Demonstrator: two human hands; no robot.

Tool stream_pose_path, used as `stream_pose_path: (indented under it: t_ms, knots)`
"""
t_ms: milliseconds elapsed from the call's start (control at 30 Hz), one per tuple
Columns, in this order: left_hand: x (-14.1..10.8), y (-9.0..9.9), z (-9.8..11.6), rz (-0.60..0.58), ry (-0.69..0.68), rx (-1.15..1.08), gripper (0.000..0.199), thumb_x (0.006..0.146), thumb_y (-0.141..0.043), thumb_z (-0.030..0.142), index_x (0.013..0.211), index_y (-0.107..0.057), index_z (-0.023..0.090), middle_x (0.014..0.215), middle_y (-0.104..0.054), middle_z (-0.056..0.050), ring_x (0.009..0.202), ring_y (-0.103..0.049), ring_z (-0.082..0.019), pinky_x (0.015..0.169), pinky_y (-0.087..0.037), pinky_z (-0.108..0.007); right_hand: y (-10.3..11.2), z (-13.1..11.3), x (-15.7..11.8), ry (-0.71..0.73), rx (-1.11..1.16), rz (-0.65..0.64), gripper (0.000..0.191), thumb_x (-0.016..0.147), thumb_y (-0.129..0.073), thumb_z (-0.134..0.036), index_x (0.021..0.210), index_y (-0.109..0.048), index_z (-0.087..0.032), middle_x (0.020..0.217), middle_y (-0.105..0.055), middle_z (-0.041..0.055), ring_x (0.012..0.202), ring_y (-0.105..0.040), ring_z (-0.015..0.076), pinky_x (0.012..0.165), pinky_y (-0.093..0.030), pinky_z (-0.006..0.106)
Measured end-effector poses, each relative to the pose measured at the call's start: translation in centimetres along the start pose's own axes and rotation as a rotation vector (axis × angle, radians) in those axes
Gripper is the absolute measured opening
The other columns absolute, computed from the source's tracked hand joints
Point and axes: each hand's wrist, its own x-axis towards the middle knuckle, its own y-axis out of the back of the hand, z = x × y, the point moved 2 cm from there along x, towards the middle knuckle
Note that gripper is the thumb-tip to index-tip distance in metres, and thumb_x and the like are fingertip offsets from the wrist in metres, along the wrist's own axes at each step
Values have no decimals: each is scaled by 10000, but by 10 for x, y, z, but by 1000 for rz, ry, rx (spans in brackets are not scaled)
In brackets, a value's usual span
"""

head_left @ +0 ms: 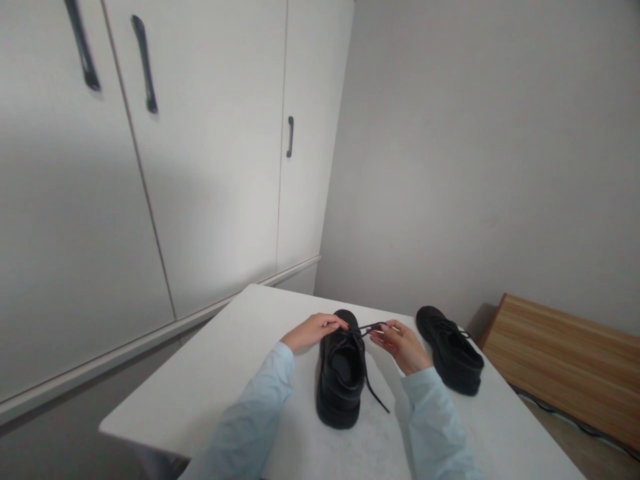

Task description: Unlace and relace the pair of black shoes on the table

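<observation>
A black lace-up shoe (341, 380) rests on the white table (235, 353), its toe pointing away from me and its heel toward me. At the left side of its laces is my left hand (316, 330), fingers closed on the lace near the toe. My right hand (399, 343), just right of the shoe, pinches a dark lace (371, 327) that stretches across from the shoe's top. Another lace end hangs down the shoe's right side onto the table. A second black shoe (450, 353) stands farther right, beyond my right hand.
White cabinets (215, 153) with dark handles rise at the left, and a grey wall (480, 153) stands behind the table. A wood-grain board (565, 360) lies to the right, with a cable below its edge.
</observation>
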Motion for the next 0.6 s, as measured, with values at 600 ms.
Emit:
stream_pose_path:
  t_ms: [600]
  knots:
    - [-1, 1, -2, -9, -1, 7, 350, 885, -459, 394, 1042, -663, 156, 1102, -660, -93, 1052, -577, -183, 950, -381, -282, -22, 5, 1, 206, -127, -16, 345, 729, -625, -518, 801, -420, -250, 534, -522, -79, 547, -560, 138, 635, -486, 325]
